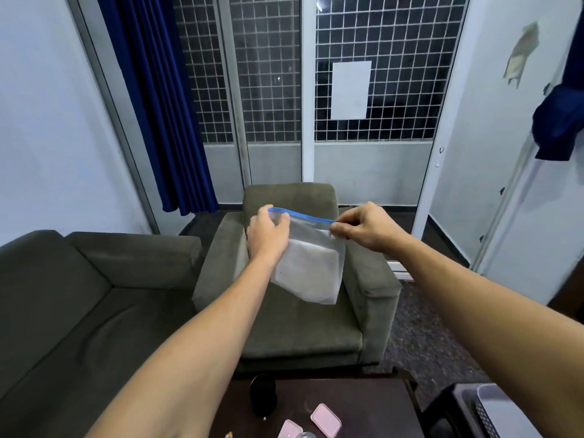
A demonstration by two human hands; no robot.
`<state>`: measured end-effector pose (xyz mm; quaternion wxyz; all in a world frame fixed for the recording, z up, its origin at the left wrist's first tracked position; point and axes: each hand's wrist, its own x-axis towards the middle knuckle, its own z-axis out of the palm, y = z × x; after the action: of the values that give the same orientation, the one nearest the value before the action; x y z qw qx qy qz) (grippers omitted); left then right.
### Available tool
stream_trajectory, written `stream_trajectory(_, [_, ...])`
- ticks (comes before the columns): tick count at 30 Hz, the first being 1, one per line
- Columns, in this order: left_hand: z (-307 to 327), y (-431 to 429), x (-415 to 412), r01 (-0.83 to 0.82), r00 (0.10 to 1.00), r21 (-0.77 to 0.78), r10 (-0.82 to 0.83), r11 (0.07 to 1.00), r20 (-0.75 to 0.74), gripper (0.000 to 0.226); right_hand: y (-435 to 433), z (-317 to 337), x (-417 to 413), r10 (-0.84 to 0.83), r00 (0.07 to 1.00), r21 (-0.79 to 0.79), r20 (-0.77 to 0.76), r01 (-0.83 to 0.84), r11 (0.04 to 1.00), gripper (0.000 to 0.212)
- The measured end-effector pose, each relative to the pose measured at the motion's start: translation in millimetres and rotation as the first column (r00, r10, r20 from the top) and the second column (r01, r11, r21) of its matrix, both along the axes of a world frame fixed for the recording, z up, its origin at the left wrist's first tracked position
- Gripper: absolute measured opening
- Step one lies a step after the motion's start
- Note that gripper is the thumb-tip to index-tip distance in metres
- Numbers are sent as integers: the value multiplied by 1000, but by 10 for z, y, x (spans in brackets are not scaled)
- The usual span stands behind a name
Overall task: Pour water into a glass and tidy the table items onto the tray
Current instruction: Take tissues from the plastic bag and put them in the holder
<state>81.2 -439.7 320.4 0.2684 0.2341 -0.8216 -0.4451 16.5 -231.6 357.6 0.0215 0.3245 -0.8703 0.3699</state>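
The left hand (267,230) grips one end of the zip bag (308,263) and the right hand (363,227) pinches the other, its blue seal running left to right between them, held up well above the dark table (363,403) (white contents inside)

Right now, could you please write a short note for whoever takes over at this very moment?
Left hand grips the zip bag at its left top corner; right hand pinches the blue seal's right end. The bag is held up in front of the armchair. On the table: dark cup, two pink items. No pouring or tidying visible yet; the glass isn't clearly in view.
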Motion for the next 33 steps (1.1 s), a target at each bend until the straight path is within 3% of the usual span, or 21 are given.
stream_trajectory(3, [-30,110,73,-60,996,-371,31,927,-82,55,-12,41,10,19,995,116,-93,-8,993,8])
stream_trajectory(5, [-11,137,112,-14,994,-558,-50,830,-99,45,-9,67,11,34,989,173,-143,-9,985,8])
stream_trajectory(7, [-4,141,125,130,987,-643,-163,755,8,36,5,80,2,55,983,226,-178,-13,974,8])
stream_trajectory(11, [-54,177,163,492,869,-475,-442,730,222,28,49,45,-7,75,979,281,-189,-19,959,11])
stream_trajectory(17, [-236,282,205,547,837,-394,-469,738,283,31,47,-189,87,-21,991,337,-128,63,940,16])
stream_trajectory(19, [-282,319,216,526,849,-340,-463,779,254,34,24,-273,135,-101,990,307,-101,127,943,36])
stream_trajectory(22, [-327,366,206,459,885,-279,-405,844,229,35,-52,-412,205,-210,976,273,54,188,943,89])
stream_trajectory(23, [-343,380,208,423,902,-284,-369,860,225,36,-82,-466,230,-241,966,272,93,208,940,95])
stream_trajectory(27, [-419,463,266,298,948,-238,-257,924,189,35,-162,-644,336,-353,933,254,72,325,911,66])
stream_trajectory(30, [-490,541,320,244,963,-252,-203,936,177,37,-224,-738,421,-324,946,141,-14,322,936,36])
stream_trajectory(33, [-542,594,367,201,969,-260,-153,944,193,37,-274,-796,485,-240,971,269,1,231,935,14])
